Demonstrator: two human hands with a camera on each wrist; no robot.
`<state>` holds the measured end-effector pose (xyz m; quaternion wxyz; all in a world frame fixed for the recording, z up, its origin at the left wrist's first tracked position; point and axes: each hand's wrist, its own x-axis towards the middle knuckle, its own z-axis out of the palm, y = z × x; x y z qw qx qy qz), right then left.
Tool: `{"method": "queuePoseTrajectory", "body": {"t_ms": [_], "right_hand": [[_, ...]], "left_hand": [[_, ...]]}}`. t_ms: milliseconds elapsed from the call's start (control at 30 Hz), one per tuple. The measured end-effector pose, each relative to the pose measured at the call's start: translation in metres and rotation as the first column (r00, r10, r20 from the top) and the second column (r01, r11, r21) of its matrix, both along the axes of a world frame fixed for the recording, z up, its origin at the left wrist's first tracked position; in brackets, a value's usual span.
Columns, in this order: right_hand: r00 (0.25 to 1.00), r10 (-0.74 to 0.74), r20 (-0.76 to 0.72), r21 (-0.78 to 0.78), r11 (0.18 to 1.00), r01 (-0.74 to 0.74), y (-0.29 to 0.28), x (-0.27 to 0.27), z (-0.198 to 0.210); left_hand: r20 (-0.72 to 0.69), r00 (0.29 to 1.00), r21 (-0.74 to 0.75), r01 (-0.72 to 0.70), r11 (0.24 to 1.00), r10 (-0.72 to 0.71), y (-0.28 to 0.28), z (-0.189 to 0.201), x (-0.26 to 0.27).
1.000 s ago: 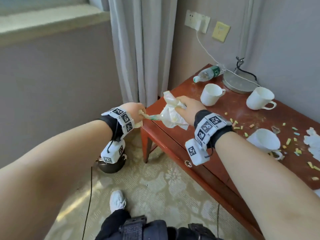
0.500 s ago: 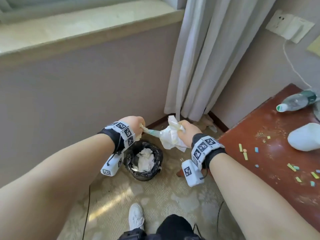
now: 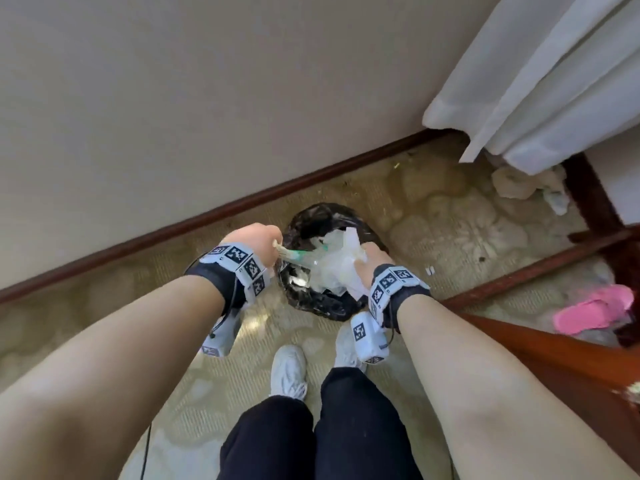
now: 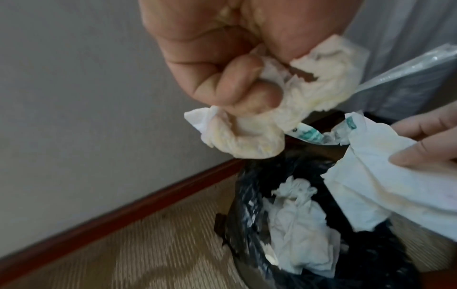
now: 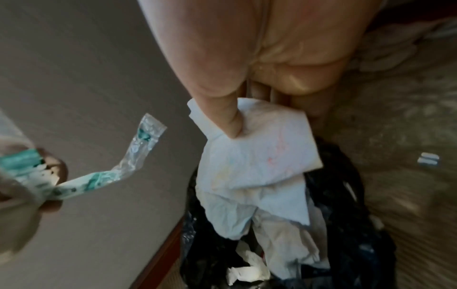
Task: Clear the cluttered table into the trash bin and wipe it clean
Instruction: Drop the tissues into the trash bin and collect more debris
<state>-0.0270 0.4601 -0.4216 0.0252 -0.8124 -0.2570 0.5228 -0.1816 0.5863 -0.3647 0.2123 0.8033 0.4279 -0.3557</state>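
A trash bin (image 3: 313, 301) with a black liner stands on the carpet by the wall, with crumpled tissue (image 4: 296, 224) inside. My left hand (image 3: 273, 242) hangs over its left rim. It grips a yellowish crumpled tissue (image 4: 314, 91) and a clear wrapper with green print (image 5: 128, 162). My right hand (image 3: 367, 252) is over the bin's right side and pinches a white stained tissue (image 5: 254, 162) between thumb and fingers. That tissue hangs down into the bin's mouth (image 5: 346, 224).
The red-brown table's corner (image 3: 554, 358) is close on my right, with a leg (image 3: 588, 192) farther back. A white curtain (image 3: 536, 81) hangs at upper right with wadded tissues (image 3: 516, 181) beneath it. A pink slipper (image 3: 592, 308) and a small white scrap (image 3: 430, 270) lie on the carpet.
My view has swung from the table down to the floor. Both hands carried the tissues and wrapper left and down, and they are now directly over the bin.
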Motion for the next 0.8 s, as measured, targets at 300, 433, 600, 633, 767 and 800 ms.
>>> {"method": "queuePoseTrajectory", "body": {"t_ms": [300, 433, 600, 633, 767, 800], "right_hand": [[0.998, -0.045, -0.044, -0.002, 0.999, 0.045, -0.026, 0.005, -0.05], [0.997, -0.071, -0.001, 0.022, 0.997, 0.071, -0.034, 0.023, -0.043], [0.999, -0.049, 0.005, 0.081, 0.996, 0.049, -0.032, 0.033, -0.035], [0.999, -0.048, 0.005, 0.094, 0.994, 0.047, -0.032, 0.033, -0.032], [0.998, -0.056, 0.025, 0.131, 0.99, 0.052, -0.038, 0.03, -0.013], [0.998, -0.063, 0.03, 0.139, 0.989, 0.058, -0.04, 0.029, -0.005]], "left_hand": [[-0.037, 0.999, -0.11, -0.013, 0.994, 0.009, -0.016, -0.076, 0.008], [-0.004, 0.996, -0.152, -0.089, 0.984, 0.09, -0.026, -0.089, 0.034], [-0.01, 0.983, -0.181, -0.18, 0.967, 0.181, -0.039, -0.097, 0.052], [-0.004, 0.986, -0.189, -0.164, 0.968, 0.166, -0.041, -0.096, 0.052], [0.067, 0.989, -0.199, -0.118, 0.973, 0.134, -0.042, -0.08, 0.041], [0.088, 0.987, -0.196, -0.115, 0.974, 0.134, -0.041, -0.072, 0.039]]}}
